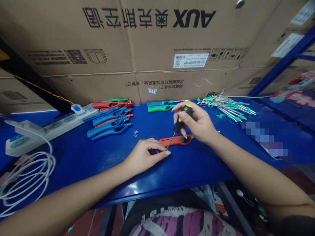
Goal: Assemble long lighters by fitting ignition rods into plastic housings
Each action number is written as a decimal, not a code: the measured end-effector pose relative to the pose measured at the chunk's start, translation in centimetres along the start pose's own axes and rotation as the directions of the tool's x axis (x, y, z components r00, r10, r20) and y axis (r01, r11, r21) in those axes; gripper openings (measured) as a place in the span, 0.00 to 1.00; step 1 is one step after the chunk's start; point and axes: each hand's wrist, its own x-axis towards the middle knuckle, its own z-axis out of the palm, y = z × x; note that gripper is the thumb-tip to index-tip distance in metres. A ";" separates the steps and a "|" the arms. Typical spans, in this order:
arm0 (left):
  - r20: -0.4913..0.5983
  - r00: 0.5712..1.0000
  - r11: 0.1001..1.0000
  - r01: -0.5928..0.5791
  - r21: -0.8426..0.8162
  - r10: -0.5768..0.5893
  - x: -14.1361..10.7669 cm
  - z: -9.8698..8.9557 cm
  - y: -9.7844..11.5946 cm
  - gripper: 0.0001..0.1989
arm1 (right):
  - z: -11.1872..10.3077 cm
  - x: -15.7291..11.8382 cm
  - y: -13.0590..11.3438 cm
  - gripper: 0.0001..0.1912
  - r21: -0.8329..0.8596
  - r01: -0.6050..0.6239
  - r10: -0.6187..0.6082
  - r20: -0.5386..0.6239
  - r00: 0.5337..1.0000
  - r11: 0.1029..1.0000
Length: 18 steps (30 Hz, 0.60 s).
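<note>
A short screwdriver [182,118] with a black and yellow handle is gripped in my right hand [197,121], its thin shaft slanting down to the left. Thumb and forefinger of my left hand [149,153] are pinched together at the screwdriver's tip; anything tiny between them cannot be made out. Just behind those fingers an orange lighter casing [172,141] lies flat on the blue table [157,175], with a green piece by its trigger opening. A few tiny metal bits [136,133], apparently screws, are beyond my left hand.
Several blue lighter casings [110,130] and red ones [108,104] are piled at left. A green casing [159,108] lies at the back, near metal rods with green ends [228,106]. A power strip [54,129], coiled white cable [29,173] and cardboard wall [147,42] surround the workspace.
</note>
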 end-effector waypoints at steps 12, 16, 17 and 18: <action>0.121 0.991 0.998 -0.054 0.025 0.051 0.0 0.2 -0.5 0.04 | 1.0 -1.8 -0.2 0.32 -0.101 0.118 -0.091 0.242 0.966 0.988; 0.118 0.990 0.996 -0.083 0.032 0.079 0.1 0.3 -0.6 0.04 | 0.9 -1.7 -0.3 0.34 -0.120 0.137 -0.097 0.289 0.952 0.983; 0.113 0.990 0.995 -0.093 0.036 0.088 0.1 0.2 -0.6 0.03 | 0.9 -1.7 -0.2 0.34 -0.125 0.130 -0.090 0.284 0.955 0.984; 0.110 0.989 0.994 -0.101 0.040 0.096 0.1 0.2 -0.6 0.03 | 1.0 -1.7 -0.1 0.34 -0.127 0.131 -0.091 0.278 0.956 0.983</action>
